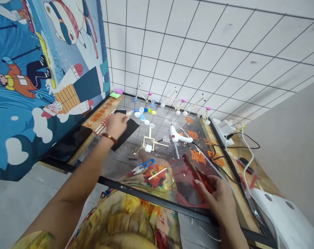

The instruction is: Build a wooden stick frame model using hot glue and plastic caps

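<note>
At the left of the glossy tabletop, my left hand (117, 125) reaches over black sheets (129, 131). Its fingers are closed together beside some thin pale sticks (130, 113); whether it holds one is unclear. My right hand (220, 197) is closed around a long red tool (202, 180), its dark narrow end pointing away from me; its exact kind is hard to make out. Between the hands lies a small frame of wooden sticks (149, 140) with a white round piece (148, 148). Blue thread snips (144, 166) and a loose stick (157, 173) lie closer to me.
A white glue gun (180, 135) lies right of centre, its black cord trailing right. Coloured bottle caps (142, 117) sit behind the frame. Several stick models (172, 100) stand along the back wall. A black phone (71, 143) lies left; a power strip (220, 133) is at right.
</note>
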### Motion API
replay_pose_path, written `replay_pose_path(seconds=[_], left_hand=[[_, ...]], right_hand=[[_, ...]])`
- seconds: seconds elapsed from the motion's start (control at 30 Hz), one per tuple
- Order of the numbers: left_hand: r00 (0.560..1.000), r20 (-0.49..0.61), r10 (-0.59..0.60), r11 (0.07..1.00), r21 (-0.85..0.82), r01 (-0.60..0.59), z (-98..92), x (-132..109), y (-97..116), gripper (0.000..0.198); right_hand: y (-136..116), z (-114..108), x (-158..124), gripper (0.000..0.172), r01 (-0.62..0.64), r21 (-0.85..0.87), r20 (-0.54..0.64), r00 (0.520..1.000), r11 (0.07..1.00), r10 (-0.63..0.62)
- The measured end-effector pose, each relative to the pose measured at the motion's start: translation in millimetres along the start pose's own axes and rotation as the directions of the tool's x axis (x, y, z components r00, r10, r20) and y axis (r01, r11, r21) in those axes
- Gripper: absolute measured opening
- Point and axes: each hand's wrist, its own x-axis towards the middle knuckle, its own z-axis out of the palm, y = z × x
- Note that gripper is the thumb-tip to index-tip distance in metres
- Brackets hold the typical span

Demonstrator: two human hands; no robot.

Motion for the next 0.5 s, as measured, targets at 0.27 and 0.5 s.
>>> replay_pose_path(seconds=[0.27,0.5], left_hand=[[0.892,0.254,-0.374,0.835,0.511,0.204,-53.5,22,-65,0.028],[0.903,0.198,-0.381,0.84,0.482,0.249,-60.4,7,-32,0.035]], right_hand=[[-4,0,-2,0.06,0.009,0.021,-0.037,0.999,1.0,-0.008],[-11,-4,-2,0.057,0.049,0.05,-0.139,0.989,0.998,-0.042]])
